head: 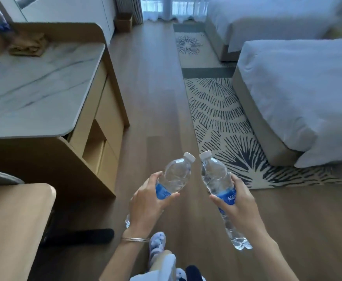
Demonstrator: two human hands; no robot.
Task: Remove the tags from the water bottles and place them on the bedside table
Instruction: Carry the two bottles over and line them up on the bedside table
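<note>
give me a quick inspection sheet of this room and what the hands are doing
surface: marble-look desk top on the left; wooden floor underfoot; no bedside table seen
job's things: two clear water bottles with white caps and blue labels, left bottle, right bottle, caps tilted toward each other; no tags seen on them
clutter: folded tan cloth at the back of the desk
hands: left hand gripping the left bottle, right hand gripping the right bottle, both around the labels
cables: nothing seen
surroundings: two beds with white bedding, near bed; patterned rug; curtained window at the far end
</note>
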